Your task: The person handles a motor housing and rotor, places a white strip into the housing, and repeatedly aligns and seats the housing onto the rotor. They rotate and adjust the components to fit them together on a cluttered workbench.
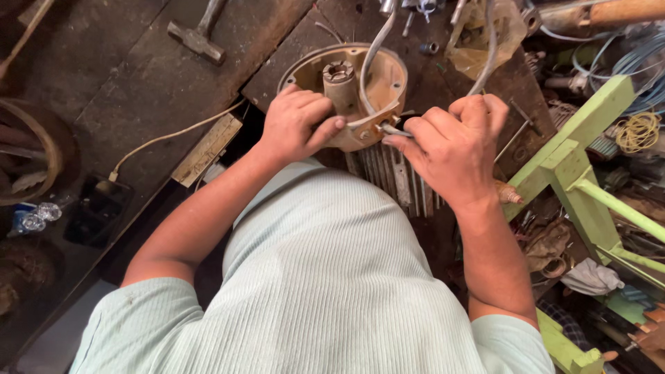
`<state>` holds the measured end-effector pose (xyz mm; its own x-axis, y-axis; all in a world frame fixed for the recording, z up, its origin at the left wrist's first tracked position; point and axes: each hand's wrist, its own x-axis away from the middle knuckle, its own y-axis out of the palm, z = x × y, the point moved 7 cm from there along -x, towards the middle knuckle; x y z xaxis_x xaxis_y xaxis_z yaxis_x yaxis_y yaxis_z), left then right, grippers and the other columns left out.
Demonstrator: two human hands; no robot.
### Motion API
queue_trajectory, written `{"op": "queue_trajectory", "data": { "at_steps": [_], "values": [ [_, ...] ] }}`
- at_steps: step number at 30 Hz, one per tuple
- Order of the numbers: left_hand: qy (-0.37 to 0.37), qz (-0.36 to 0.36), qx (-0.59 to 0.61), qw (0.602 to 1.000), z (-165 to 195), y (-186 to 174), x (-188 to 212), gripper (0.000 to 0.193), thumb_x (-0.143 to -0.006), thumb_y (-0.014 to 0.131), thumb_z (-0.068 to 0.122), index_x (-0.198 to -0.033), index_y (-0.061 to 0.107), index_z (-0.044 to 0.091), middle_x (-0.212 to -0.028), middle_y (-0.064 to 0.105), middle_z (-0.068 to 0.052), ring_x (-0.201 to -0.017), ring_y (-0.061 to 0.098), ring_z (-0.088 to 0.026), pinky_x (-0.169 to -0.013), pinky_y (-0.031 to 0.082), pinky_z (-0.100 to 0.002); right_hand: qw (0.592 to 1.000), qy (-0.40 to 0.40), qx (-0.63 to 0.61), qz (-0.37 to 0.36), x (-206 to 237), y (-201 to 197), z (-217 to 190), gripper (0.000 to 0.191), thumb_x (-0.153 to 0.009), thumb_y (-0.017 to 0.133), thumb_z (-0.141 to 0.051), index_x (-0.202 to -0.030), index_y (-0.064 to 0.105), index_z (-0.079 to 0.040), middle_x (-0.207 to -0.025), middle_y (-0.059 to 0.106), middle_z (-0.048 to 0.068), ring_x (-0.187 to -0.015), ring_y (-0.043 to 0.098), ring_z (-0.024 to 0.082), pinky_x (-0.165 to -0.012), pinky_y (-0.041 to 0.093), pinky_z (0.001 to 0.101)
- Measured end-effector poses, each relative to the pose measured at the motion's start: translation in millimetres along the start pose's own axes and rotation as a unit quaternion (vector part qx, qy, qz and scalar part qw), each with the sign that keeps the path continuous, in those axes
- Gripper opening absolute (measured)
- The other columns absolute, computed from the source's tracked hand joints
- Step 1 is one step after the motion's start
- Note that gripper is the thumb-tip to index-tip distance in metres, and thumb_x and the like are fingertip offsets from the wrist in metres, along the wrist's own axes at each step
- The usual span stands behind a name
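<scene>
The motor stands on end at the near edge of the counter, shaft pointing up at us. Our left hand is clamped on its round end cover, while our right hand pinches a thin metal tool, lying crosswise, tip at the cover's near rim.

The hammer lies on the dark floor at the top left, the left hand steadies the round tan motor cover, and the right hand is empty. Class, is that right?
Not quite. The head view shows the right hand pinching a thin metal tool against the cover. The hammer and left hand are as stated.
</scene>
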<state>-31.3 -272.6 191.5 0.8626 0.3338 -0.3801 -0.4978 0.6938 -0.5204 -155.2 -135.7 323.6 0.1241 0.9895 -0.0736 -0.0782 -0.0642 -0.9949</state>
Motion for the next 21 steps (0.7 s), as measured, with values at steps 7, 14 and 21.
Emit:
{"op": "queue_trajectory", "data": {
  "at_steps": [7, 14, 21],
  "values": [
    [-0.024, -0.006, 0.002, 1.000, 11, 25, 3, 0.034, -0.102, 0.070, 0.033, -0.081, 0.060, 0.007, -0.075, 0.058, -0.009, -0.072, 0.060, -0.029, -0.069, 0.044, -0.041, 0.998, 0.011, 0.055, -0.014, 23, 7, 9, 0.034, -0.101, 0.077, -0.049, -0.096, 0.076, -0.016, -0.083, 0.063, -0.007, -0.092, 0.048, 0.020, -0.107, 0.034, 0.0446],
    [-0.055, -0.026, 0.046, 0.997, 4, 25, 9, 0.034, -0.101, 0.069, 0.036, -0.083, 0.061, 0.008, -0.077, 0.058, -0.009, -0.076, 0.060, -0.029, -0.072, 0.044, -0.041, 0.999, 0.050, 0.002, -0.001, 31, 15, 18, 0.039, -0.103, 0.079, -0.054, -0.096, 0.076, -0.016, -0.087, 0.067, -0.007, -0.096, 0.049, 0.021, -0.102, 0.034, 0.0422],
    [-0.009, -0.004, -0.043, 0.999, -28, 11, 49, 0.056, -0.091, 0.074, 0.058, -0.113, 0.063, 0.007, -0.117, 0.059, -0.015, -0.118, 0.054, -0.035, -0.104, 0.041, -0.053, 0.983, 0.151, -0.079, 0.070, 36, 42, 18, 0.053, -0.100, 0.076, -0.063, -0.085, 0.074, -0.013, -0.082, 0.065, -0.002, -0.096, 0.045, 0.026, -0.089, 0.035, 0.0398]
  ]
}}
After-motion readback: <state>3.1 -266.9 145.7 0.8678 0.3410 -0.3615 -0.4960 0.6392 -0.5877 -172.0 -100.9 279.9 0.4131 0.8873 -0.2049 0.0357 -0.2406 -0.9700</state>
